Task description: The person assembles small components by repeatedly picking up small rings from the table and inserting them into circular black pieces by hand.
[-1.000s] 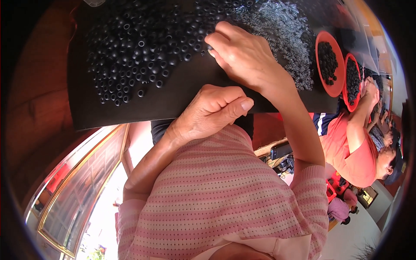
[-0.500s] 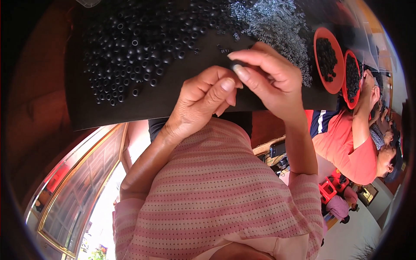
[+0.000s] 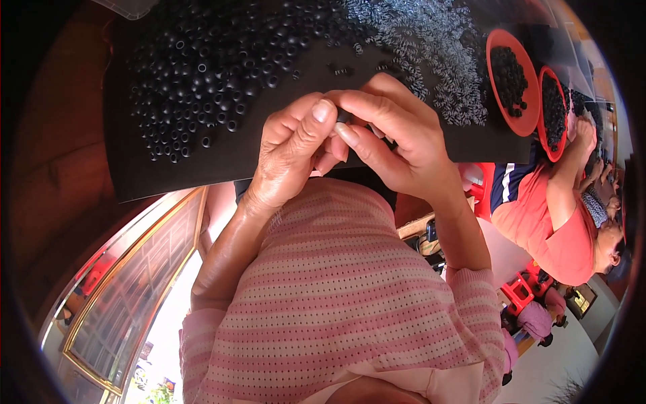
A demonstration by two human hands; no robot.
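My right hand (image 3: 410,148) is closed, pinching a small black plastic piece (image 3: 344,117) between thumb and index finger. Most of that piece is covered by the fingers. Right beside it, my left hand (image 3: 282,151) has its thumb pressed against its curled fingers; what it grips, if anything, is hidden. Both hands meet over the near edge of a black tabletop (image 3: 262,138). Beyond my left hand spread many small hollow black plastic caps (image 3: 195,87). Past my right hand lies a heap of small metal springs (image 3: 431,50).
Two red bowls of small black parts, a nearer bowl (image 3: 526,121) and a farther bowl (image 3: 544,74), stand at the table's right. A co-worker in a red shirt (image 3: 545,229) sits there. A few loose springs (image 3: 342,71) lie just beyond my hands. A framed glass door (image 3: 134,289) is at lower left.
My hands have shifted slightly left and come closer together. The right index finger now reaches over the black piece, which sits nearer the left fingertips.
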